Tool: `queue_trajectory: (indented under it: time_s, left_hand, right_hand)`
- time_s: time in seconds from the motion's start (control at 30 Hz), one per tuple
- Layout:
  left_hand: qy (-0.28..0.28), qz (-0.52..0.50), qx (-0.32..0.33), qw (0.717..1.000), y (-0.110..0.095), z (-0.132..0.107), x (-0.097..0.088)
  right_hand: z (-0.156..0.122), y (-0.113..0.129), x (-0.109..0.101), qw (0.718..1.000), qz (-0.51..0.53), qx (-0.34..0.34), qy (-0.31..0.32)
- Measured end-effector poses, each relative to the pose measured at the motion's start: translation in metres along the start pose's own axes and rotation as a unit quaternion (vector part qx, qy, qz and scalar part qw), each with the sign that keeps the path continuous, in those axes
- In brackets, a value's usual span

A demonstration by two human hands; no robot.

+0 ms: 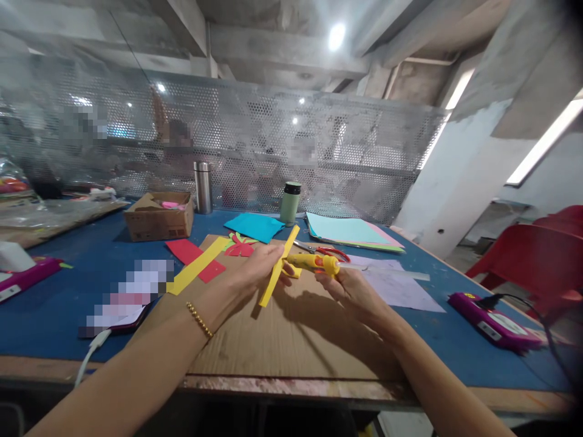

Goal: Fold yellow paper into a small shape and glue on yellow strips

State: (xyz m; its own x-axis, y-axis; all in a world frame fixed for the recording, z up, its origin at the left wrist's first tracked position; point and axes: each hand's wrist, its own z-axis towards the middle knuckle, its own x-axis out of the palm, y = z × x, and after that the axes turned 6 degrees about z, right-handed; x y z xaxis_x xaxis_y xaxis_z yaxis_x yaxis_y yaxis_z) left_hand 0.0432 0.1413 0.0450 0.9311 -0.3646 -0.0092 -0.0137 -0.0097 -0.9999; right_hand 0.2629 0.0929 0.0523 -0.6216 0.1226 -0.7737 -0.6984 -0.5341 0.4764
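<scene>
In my left hand point(264, 264) is a narrow yellow paper strip point(270, 292), tilted up to the right, pinched by the fingers. My right hand point(348, 288) is wrapped round a yellow hot glue gun point(312, 262), its nozzle pointing left at the strip; whether they touch I cannot tell. A clear glue stick point(387, 271) sticks out of the gun's back. Both hands are above a brown cardboard sheet point(255, 352). Left of my left hand lie another yellow strip point(195, 267), a red paper piece point(212, 270) and red cut-out shapes point(239, 246). Red-handled scissors point(334, 252) lie behind the gun.
Along the back stand a cardboard box point(159, 221), a steel flask point(203, 188) and a green bottle point(290, 203). Blue paper point(255, 226), a paper stack point(346, 229) and purple paper point(401, 291) lie around. A phone point(130, 303) and purple power strip point(494, 321) flank the cardboard.
</scene>
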Motion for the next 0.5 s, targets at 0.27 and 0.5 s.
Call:
queue_trajectory:
  time_s: [0.27, 0.5]
  left_hand:
    - [-0.009, -0.074, -0.021, 0.997, -0.0026, 0.0012, 0.0034]
    - [0.019, -0.094, -0.048, 0.994, -0.0056, 0.0001, 0.0025]
  right_hand:
    - [-0.0043, 0.0006, 0.0043, 0.995, -0.066, 0.067, 0.041]
    - [-0.0019, -0.0003, 0.0022, 0.997, -0.060, 0.039, 0.002]
